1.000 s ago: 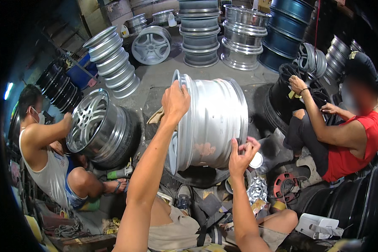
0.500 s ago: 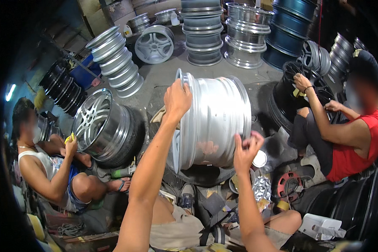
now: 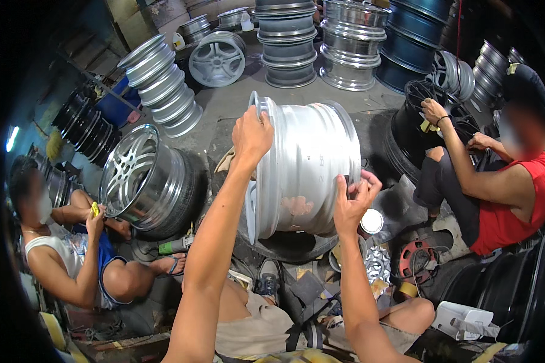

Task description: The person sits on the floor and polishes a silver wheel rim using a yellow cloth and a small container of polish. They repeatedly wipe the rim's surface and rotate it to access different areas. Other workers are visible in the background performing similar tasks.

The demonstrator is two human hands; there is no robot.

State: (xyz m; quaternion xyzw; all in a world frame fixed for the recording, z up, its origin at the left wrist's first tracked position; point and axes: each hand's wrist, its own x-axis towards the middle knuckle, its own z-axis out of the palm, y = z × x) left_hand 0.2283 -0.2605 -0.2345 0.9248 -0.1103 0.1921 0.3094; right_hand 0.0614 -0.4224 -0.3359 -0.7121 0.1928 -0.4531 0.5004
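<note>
A silver wheel rim (image 3: 309, 163) lies on its side in front of me, resting on a dark tyre (image 3: 300, 247). Its barrel is shiny, with a reddish-brown patch low down. My left hand (image 3: 252, 136) is closed over the upper part of the rim's left flange. At the right lip, my right hand (image 3: 354, 202) has its thumb on the barrel side and its curled fingers beyond the edge. A small dark spot shows by the thumb tip; I cannot make out what it is.
People sit left and right beside a polished wheel (image 3: 142, 181) and a black wheel (image 3: 421, 124). Stacked rims (image 3: 287, 48) stand behind. Near my right forearm are a white-topped can (image 3: 372, 221), silver parts (image 3: 376, 266), a red reel (image 3: 416, 260) and a white container (image 3: 460, 319).
The whole view has shifted slightly. My right hand has moved a little up along the rim's right lip, its fingers drawing closer together. My left hand keeps its hold.
</note>
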